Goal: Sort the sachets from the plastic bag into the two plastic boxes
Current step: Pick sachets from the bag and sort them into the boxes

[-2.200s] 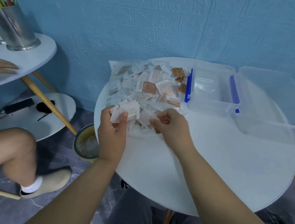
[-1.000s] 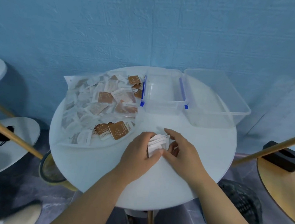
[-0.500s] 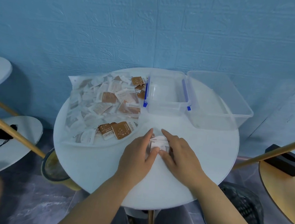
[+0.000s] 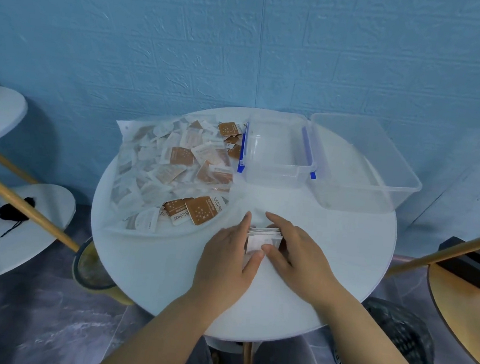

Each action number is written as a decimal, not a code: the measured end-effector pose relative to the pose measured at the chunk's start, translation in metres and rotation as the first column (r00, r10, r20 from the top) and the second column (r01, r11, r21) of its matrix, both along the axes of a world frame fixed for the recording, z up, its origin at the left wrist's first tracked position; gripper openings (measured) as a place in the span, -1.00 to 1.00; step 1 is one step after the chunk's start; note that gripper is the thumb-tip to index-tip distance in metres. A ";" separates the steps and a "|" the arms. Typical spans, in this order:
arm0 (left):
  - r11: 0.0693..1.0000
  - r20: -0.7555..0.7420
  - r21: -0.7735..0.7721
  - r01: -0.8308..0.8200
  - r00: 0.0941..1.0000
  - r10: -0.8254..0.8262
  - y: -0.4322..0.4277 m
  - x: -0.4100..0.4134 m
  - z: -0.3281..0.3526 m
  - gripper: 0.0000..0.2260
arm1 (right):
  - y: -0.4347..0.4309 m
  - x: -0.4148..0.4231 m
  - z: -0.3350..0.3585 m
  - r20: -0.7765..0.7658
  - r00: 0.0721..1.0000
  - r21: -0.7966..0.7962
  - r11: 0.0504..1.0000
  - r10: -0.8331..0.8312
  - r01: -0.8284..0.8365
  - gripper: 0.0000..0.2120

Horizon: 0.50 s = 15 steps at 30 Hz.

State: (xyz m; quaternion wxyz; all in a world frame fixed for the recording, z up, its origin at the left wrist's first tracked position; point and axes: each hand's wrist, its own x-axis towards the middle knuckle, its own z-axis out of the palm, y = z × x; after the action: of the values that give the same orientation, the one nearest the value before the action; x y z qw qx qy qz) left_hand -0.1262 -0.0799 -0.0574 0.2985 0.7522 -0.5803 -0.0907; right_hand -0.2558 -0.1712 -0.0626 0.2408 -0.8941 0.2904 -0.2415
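Observation:
A clear plastic bag full of white and brown sachets lies on the left of the round white table. Two brown sachets sit at its near edge. Behind the table's middle stands a small clear box with blue clips, and a larger clear box is to its right. Both look empty. Near the table's middle, a stack of white sachets stands on the top between my hands. My left hand holds its left side and my right hand its right side, thumbs meeting along the near edge.
A low white side table with a black item stands at the left, with wooden legs crossing it. A round bin sits under the table's left edge. At the right are a wooden table, a black box and a dark basket.
My left hand carried a handful of white sachets from the bag to the table's middle. Both hands have closed in around them and squared them into a neat stack.

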 end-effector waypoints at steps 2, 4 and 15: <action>0.999 -0.028 -0.015 -0.034 0.999 0.034 -0.002 0.002 0.002 -0.46 | 0.000 0.001 -0.001 -0.004 1.000 0.002 1.000 0.002 -0.002 -0.48; 0.998 -0.004 -0.040 -0.045 0.999 0.045 -0.004 0.004 0.001 -0.57 | -0.001 0.001 0.000 0.008 1.000 0.035 0.999 -0.003 0.003 -0.55; 0.996 0.241 -0.067 -0.051 0.968 0.066 -0.013 0.001 -0.003 -0.68 | -0.007 -0.007 0.008 -0.013 0.994 0.180 0.978 0.111 -0.107 -0.61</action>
State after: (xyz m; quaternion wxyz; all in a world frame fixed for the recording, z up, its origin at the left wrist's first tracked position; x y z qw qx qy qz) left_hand -0.1255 -0.0926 -0.0606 0.2504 0.7651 -0.5926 0.0284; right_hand -0.2625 -0.1778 -0.0543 0.3297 -0.8861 0.2643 -0.1905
